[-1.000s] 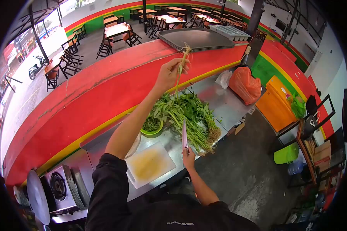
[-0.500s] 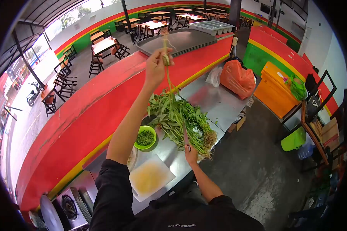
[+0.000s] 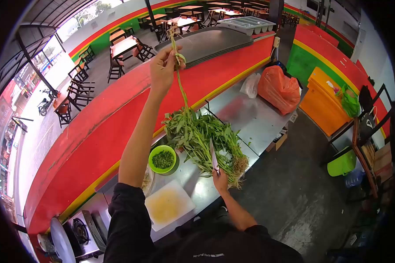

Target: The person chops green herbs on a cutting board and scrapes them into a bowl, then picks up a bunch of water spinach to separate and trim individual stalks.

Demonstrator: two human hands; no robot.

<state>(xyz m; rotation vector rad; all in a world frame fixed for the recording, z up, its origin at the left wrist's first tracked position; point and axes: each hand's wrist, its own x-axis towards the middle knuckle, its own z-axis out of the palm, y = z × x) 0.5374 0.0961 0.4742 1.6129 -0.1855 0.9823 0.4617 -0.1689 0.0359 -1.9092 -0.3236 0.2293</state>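
High above the counter, my left hand [image 3: 163, 68] is closed around a long leafy green stem [image 3: 182, 93]. Pale roots stick out above the fingers, and its lower end hangs down to the pile of leafy greens [image 3: 191, 129]. A knife [image 3: 214, 157] is gripped in my right hand [image 3: 220, 179], its blade pointing away from me over the pile's stems. Bunched roots [image 3: 240, 165] lie at the pile's right end. Left of the pile stands a lime-green bowl [image 3: 174, 165] of chopped greens. Closer to me is a white cutting board [image 3: 186, 202] with a yellowish stain.
A red counter wall [image 3: 105, 131] runs along the far side, with dark trays [image 3: 219, 41] on top. Orange plastic bag [image 3: 278, 90] sits on the metal counter [image 3: 239, 107]. At lower left is a gas stove [image 3: 81, 232]. An orange box [image 3: 324, 103] stands at right.
My left hand has shifted slightly left and lower in view, still holding the stem. The knife stays in my right hand, its blade now seen more broadly. The whole view has shifted slightly.
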